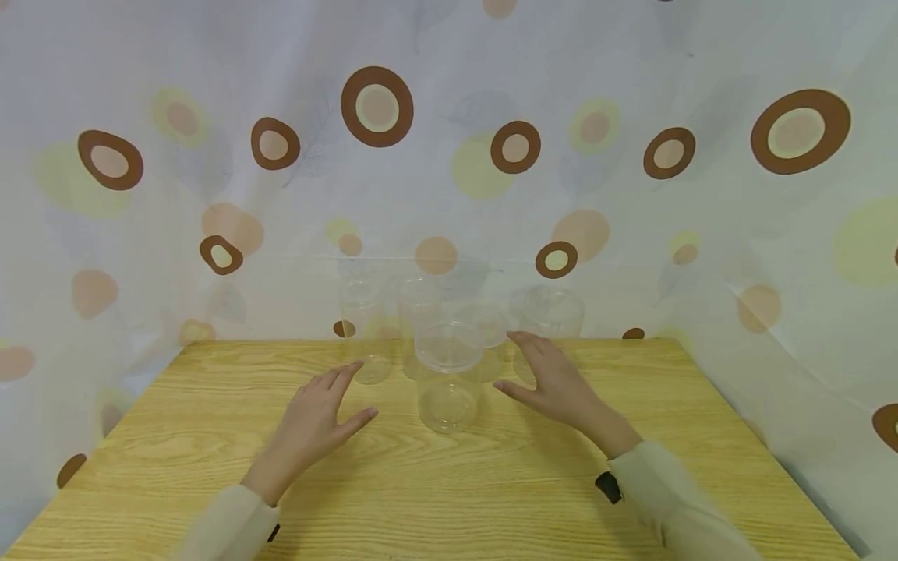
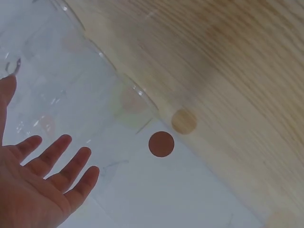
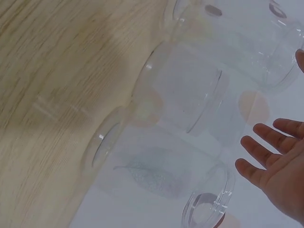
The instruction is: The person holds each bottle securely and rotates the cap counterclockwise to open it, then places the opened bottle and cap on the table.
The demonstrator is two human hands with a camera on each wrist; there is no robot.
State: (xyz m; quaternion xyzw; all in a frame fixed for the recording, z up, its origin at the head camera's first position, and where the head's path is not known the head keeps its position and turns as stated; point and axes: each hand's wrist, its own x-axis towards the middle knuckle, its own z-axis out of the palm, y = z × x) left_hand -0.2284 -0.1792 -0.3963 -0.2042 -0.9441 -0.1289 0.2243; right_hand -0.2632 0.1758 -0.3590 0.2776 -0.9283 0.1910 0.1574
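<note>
Several clear plastic containers stand upright on a wooden table. The foremost clear container (image 1: 449, 401) sits between my two hands, with a gap on either side. My left hand (image 1: 312, 425) is held to its left, fingers extended and thumb apart, holding nothing. On the other side, my right hand (image 1: 557, 386) reaches inward with fingers and thumb spread, also holding nothing. Behind are a tall slim container (image 1: 368, 335), another tall one (image 1: 414, 308), a shorter one (image 1: 494, 331) and a wider one (image 1: 554, 315), partly covered by my right hand.
The wooden table (image 1: 435, 499) ends at a pale cloth (image 1: 435, 195) with brown rings and coloured spots, which rises close behind the containers. The cloth also runs along both sides of the table.
</note>
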